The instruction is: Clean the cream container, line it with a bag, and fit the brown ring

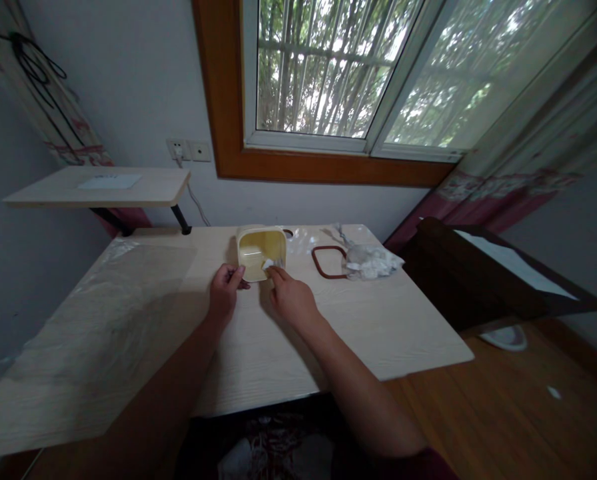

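A pale yellow square plastic container point(258, 248) stands open on the light wooden table point(388, 333), near the far edge. My left hand point(224, 291) rests beside its near left corner, fingers curled, thumb and finger touching the rim. My right hand point(289, 293) is at the near right corner, its fingertips pinched on a small white wad point(268, 264) held at the container's inner edge. A brown rubber sealing ring point(327, 261) lies flat to the right of the container.
A crumpled clear plastic bag with white paper point(371, 261) lies right of the ring. A clear plastic sheet point(118, 300) covers the table's left part. A raised shelf point(103, 187) stands at the back left. A dark wooden piece of furniture point(478, 280) stands to the right.
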Motion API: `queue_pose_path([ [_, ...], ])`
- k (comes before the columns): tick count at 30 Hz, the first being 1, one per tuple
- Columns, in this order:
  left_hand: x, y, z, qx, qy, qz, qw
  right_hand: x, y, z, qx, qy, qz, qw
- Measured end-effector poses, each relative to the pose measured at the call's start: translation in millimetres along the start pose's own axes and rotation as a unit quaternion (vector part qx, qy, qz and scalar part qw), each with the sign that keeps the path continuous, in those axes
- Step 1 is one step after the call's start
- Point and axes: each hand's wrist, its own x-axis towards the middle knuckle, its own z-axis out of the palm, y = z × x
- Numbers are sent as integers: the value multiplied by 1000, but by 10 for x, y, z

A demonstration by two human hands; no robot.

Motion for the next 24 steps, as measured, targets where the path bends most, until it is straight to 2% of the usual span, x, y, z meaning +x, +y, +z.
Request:
queue_pose_path([
  [4,-1,-17,-3,-1,-4,-1,1000,-15,-72,4,17,-8,-16,1000],
  [9,-12,1,-8,16,-6,2,1000,-27,-189,42,87,-12,-57,994],
  [14,-17,14,0,6,-6,6,1000,-3,-191,54,142,-12,-96,985],
  [24,-25,43,18,1,-8,-12,1000,10,-45,-40,81,-13,-54,995],
])
